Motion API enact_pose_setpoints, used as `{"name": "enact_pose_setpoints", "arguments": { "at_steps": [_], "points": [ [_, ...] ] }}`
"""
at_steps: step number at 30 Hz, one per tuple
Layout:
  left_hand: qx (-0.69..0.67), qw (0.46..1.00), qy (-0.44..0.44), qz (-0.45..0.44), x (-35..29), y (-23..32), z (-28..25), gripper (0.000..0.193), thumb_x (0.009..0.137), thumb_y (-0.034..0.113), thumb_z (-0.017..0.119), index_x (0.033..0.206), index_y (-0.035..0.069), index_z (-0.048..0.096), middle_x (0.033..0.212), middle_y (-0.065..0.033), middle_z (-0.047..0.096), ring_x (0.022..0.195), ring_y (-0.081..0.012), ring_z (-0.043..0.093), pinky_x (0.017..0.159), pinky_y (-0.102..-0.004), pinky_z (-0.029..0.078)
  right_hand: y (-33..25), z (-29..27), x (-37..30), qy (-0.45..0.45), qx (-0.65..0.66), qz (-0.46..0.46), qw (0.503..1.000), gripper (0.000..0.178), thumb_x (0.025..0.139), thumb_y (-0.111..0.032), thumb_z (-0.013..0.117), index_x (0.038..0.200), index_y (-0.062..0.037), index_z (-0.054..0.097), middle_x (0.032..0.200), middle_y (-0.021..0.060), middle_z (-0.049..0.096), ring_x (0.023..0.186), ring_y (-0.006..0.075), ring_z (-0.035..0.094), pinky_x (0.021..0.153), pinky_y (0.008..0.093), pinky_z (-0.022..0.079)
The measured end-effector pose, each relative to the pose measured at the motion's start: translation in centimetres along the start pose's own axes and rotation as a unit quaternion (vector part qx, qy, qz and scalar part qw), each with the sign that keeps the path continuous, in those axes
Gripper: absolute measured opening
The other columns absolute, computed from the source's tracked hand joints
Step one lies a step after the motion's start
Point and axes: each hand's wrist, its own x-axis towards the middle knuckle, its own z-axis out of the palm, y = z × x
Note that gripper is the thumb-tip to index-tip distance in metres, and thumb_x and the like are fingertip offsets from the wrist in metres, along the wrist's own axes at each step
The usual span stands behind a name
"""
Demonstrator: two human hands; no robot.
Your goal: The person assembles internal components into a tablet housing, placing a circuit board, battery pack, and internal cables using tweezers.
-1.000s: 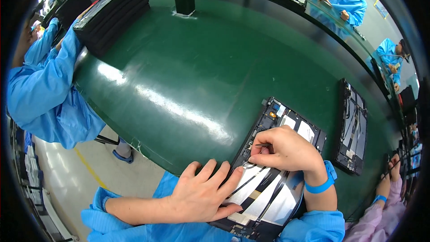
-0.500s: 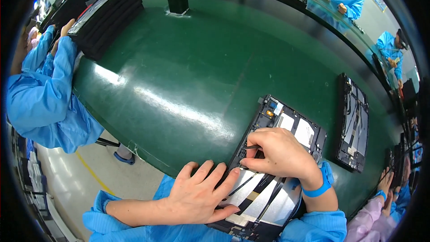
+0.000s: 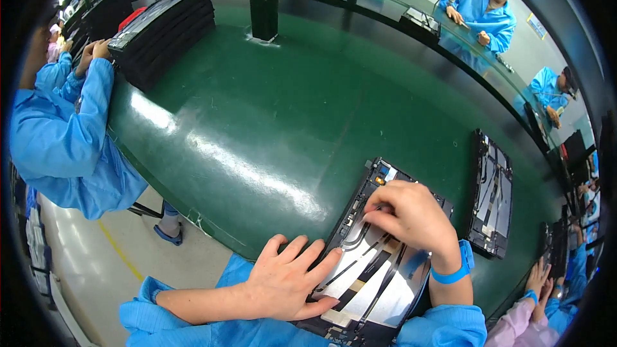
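Observation:
An opened tablet-like device (image 3: 385,263) with a black frame, silver battery panels and thin black cables lies tilted at the table's near edge. My left hand (image 3: 283,279) rests with spread fingers along its left edge, thumb over the silver panel. Above its upper part, my right hand (image 3: 408,215) is closed in a pinch. A small dark thing shows between thumb and forefinger, too hidden to name. A blue band circles my right wrist. The back of that hand covers part of the device's far end.
A second opened device (image 3: 491,193) lies to the right. At the far left, a person in blue (image 3: 64,128) touches a stack of black devices (image 3: 164,38). A dark post (image 3: 263,6) rises from the green table (image 3: 283,103). Other people's hands (image 3: 540,279) are at the lower right.
My right hand has shifted slightly right over the device, and a black cable beneath it now shows as a curved loop. My left hand stays in place. The whole view has shifted slightly.

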Motion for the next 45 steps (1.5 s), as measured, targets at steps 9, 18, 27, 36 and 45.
{"name": "enact_pose_setpoints", "arguments": {
  "at_steps": [9,18,27,36,45],
  "points": [
    [-0.007,1.000,-0.022,0.006,0.2,-0.4,0.0,0.055,0.065,0.045,0.052,0.102,0.004,0.047,0.095,-0.0127,0.047,0.088,-0.0251,0.045,0.073,-0.0378,0.031,1.5,0.0,1.6,0.002,0.056,0.046,0.997,0.010,0.062,-0.010,0.059,0.064,-0.0004,0.057,0.056,0.0101,0.055,0.051,0.0182,0.054,0.049,0.0259,0.042],
    [-0.057,0.997,-0.052,0.022,1.2,-1.3,-0.6,0.053,0.066,0.045,0.054,0.097,0.003,0.048,0.091,-0.0133,0.046,0.089,-0.0270,0.045,0.073,-0.0368,0.031,1.7,0.0,2.6,-0.011,0.012,0.057,0.998,0.013,0.060,-0.011,0.059,0.064,0.0010,0.057,0.057,0.0128,0.055,0.053,0.0213,0.056,0.050,0.0272,0.044],
    [-0.468,0.829,-0.203,-0.227,10.0,-6.1,0.0,0.031,0.074,0.016,0.053,0.093,-0.001,0.035,0.068,-0.0099,0.049,0.056,-0.0142,0.053,0.045,-0.0251,0.044,2.2,0.5,2.6,-0.015,0.070,0.078,0.994,0.014,0.060,-0.012,0.059,0.064,0.0002,0.056,0.056,0.0117,0.055,0.051,0.0192,0.056,0.049,0.0264,0.043],
    [-0.469,0.820,-0.210,-0.254,10.4,-5.8,0.0,0.029,0.073,0.014,0.052,0.093,0.001,0.034,0.070,-0.0079,0.047,0.052,-0.0115,0.052,0.040,-0.0223,0.043,2.9,0.5,2.7,-0.020,0.083,0.062,0.994,0.014,0.060,-0.014,0.057,0.063,-0.0003,0.056,0.054,0.0103,0.054,0.050,0.0204,0.054,0.048,0.0272,0.042],
    [-0.459,0.813,-0.229,-0.274,10.8,-5.7,-0.6,0.028,0.070,0.014,0.052,0.088,0.002,0.035,0.068,-0.0078,0.047,0.051,-0.0133,0.052,0.039,-0.0238,0.044,1.6,-2.0,1.5,0.068,-0.001,0.040,0.997,0.031,0.067,-0.019,0.059,0.088,-0.0020,0.043,0.078,0.0136,0.052,0.071,0.0263,0.054,0.060,0.0318,0.042]
  ]
}}
